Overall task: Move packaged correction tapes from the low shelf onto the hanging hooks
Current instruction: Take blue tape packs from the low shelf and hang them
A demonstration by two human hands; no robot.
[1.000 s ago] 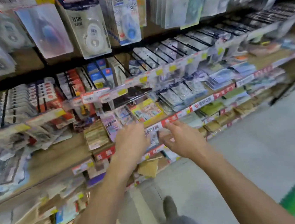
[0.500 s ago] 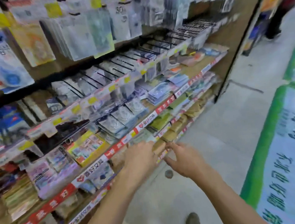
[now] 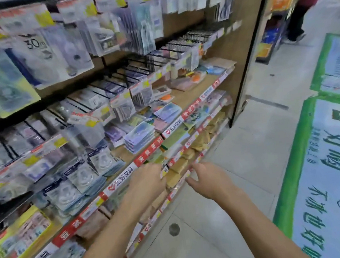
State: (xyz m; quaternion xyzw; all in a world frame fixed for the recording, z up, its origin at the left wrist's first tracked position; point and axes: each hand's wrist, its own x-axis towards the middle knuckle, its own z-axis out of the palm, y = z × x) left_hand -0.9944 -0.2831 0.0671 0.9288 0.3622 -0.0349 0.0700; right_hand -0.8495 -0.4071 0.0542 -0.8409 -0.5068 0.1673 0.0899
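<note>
Red-and-white "爱好文具" shelf strip (image 3: pixel 119 182) beside both hands (image 3: pixel 176 181).

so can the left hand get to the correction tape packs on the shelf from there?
Probably yes. The left hand sits at the shelf edge, just right of the correction tape packs; nothing lies between them.

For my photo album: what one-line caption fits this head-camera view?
Both hands reach empty toward a low shop shelf, correction tapes stacked just above.
</note>
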